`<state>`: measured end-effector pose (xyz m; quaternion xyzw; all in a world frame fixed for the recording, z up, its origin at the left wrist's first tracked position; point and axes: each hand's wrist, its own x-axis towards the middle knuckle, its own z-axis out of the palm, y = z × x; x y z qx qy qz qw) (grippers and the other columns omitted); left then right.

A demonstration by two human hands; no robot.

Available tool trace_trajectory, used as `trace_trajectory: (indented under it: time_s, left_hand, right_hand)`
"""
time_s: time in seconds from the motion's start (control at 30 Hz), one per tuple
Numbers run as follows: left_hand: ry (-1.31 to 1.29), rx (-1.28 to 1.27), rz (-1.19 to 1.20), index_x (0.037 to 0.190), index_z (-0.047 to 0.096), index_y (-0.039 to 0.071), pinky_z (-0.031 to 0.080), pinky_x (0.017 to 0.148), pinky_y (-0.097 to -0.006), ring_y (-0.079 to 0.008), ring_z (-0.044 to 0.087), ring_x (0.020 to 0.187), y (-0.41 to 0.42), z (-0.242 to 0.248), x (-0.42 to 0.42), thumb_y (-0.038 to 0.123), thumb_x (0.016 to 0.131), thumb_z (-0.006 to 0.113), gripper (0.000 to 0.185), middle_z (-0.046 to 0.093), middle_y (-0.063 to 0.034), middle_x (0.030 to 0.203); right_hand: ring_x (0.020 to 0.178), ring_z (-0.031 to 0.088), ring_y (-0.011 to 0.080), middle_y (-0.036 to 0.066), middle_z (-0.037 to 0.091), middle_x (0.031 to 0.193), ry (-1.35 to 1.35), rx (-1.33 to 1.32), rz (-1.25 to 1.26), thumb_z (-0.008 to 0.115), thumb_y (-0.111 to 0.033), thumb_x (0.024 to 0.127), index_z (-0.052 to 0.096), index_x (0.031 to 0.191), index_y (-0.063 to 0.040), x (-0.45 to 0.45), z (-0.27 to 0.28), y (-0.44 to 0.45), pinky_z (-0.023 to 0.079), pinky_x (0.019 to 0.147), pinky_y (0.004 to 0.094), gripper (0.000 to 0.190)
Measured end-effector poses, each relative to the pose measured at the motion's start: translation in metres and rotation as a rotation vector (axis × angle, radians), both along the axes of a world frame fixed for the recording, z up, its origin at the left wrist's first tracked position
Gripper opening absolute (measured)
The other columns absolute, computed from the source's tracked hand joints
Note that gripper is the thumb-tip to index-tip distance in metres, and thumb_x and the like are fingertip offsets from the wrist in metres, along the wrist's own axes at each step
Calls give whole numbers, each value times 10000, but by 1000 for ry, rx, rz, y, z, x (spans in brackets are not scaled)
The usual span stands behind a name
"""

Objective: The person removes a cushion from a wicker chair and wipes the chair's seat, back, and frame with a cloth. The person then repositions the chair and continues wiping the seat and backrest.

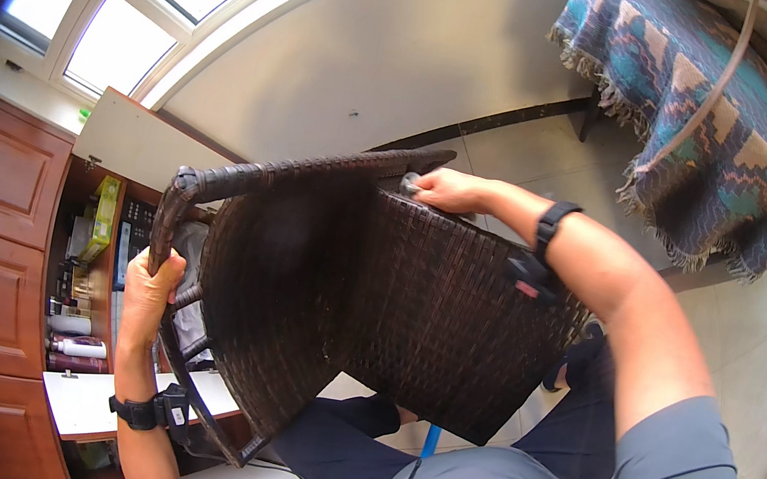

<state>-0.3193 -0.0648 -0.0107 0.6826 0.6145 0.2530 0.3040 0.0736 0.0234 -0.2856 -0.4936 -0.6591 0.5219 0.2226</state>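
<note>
A dark brown woven wicker chair (433, 309) is tilted up in front of me, its curved back (271, 274) towards the left and a flat woven panel to the right. My left hand (151, 284) is wrapped around the wicker-bound frame rail (198, 187) at the chair's left side. At the upper edge, my right hand (446, 191) pinches a small greyish wad (410, 183), perhaps cloth, against the inner corner by the long rail. Its exact material is hard to make out. Each wrist wears a black strap with a small device.
An open wooden cabinet (122, 188) with bottles and boxes stands left, its white-faced doors (99, 394) swung out. A fringed patterned cloth (705, 133) drapes over furniture at upper right, with a pale hose (710, 104) across it. A wall (382, 64) rises behind the chair.
</note>
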Motion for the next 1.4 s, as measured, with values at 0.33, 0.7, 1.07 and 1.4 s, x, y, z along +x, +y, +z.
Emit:
trace_trajectory:
  time_s: [0.33, 0.7, 1.07, 1.4]
  left_hand:
    - [86, -9, -16, 778, 541, 106, 314, 486, -207, -39, 416, 542, 9, 7, 16, 441, 887, 723, 396, 466, 48, 650]
    - [1, 8, 29, 859, 607, 103, 308, 478, -194, -9, 402, 546, 10, -1, 9, 386, 869, 760, 322, 490, 86, 672]
    - [6, 30, 42, 835, 567, 93, 310, 484, -191, -26, 421, 545, -6, -5, -16, 395, 839, 785, 372, 483, 53, 672]
    - [57, 44, 201, 808, 510, 111, 320, 505, -205, -51, 422, 567, -20, -7, -26, 626, 718, 804, 600, 464, 36, 676]
  right_hand:
    - [831, 621, 270, 144, 594, 965, 586, 674, -297, 524, -110, 878, 612, 1242, -70, -47, 161, -46, 536, 800, 381, 377]
    - [890, 635, 354, 198, 509, 1097, 435, 1271, -359, 660, -171, 836, 553, 1282, -29, -105, 222, -103, 566, 704, 409, 480]
    - [841, 660, 353, 171, 526, 1099, 88, 1184, -216, 651, -64, 836, 503, 1383, -157, -55, 94, -29, 600, 718, 406, 573]
    - [1133, 600, 375, 215, 591, 1289, -262, 1, -74, 518, -40, 834, 461, 1428, -129, 30, -112, 105, 467, 988, 423, 603]
